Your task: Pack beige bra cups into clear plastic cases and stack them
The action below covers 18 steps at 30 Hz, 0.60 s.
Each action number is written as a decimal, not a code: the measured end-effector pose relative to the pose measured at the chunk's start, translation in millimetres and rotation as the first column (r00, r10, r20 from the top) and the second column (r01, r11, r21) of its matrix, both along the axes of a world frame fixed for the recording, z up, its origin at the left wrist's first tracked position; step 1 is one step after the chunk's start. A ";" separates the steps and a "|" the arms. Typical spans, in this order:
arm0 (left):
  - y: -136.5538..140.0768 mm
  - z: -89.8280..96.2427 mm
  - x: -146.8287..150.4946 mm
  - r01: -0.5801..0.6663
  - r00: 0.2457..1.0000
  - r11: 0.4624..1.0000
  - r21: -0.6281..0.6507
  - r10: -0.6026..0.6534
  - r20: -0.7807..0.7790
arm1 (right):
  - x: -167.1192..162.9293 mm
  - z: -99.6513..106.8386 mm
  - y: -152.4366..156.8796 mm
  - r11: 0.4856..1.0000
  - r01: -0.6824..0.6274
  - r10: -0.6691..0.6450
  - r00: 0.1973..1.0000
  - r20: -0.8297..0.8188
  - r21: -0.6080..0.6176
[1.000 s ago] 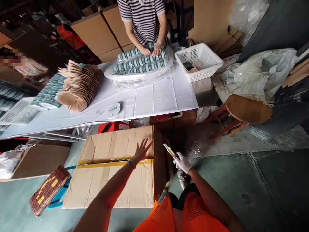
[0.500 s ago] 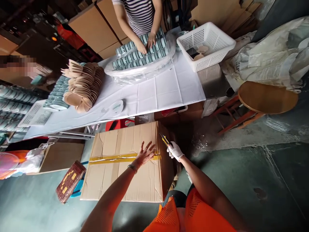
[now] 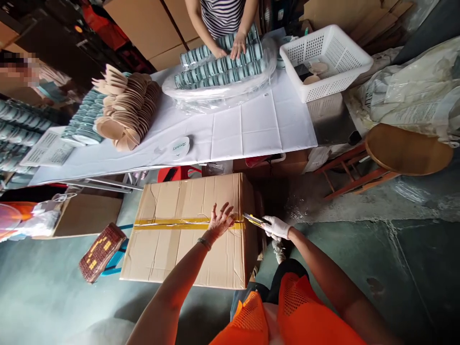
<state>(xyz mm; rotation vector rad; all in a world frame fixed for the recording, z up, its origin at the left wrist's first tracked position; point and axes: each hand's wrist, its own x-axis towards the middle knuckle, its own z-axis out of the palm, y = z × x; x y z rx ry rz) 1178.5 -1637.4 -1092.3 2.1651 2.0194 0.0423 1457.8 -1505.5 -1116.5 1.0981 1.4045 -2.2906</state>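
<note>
Head view: could, by pressing too hard, skid the cutter knife [image 3: 254, 220], gripped at the carton's [image 3: 187, 256] three o'clock in the curled fingers of the gloved right hand [image 3: 277, 227], toward nine o'clock into the bare, spread fingers of the left hand [image 3: 220, 224] over the yellow tape [image 3: 161, 225], with that carton at seven o'clock.

The box [image 3: 183, 239] stands before the counter [image 3: 258, 127], left of the stool [image 3: 409, 149], while a basket [image 3: 332, 87] sits at the counter's right end.
</note>
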 end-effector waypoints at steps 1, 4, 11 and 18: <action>-0.6 0.5 0.5 -0.011 1.000 1.000 0.009 0.011 0.016 | 3.9 1.0 -2.9 1.000 -0.010 0.010 1.000 0.012 -0.007; 2.2 3.6 -0.6 -0.039 0.995 0.999 0.032 0.036 0.091 | 1.7 3.0 -16.8 1.000 0.004 -0.003 0.999 0.050 -0.012; -16.6 54.5 -41.9 -0.195 0.933 0.977 0.091 0.156 0.325 | 0.4 47.3 -50.8 0.951 0.265 -0.286 0.949 0.130 0.157; -327.3 80.5 -91.4 -0.665 0.592 0.732 -0.148 0.638 0.493 | -22.7 118.2 -76.4 0.402 0.815 -0.889 0.456 -0.034 0.417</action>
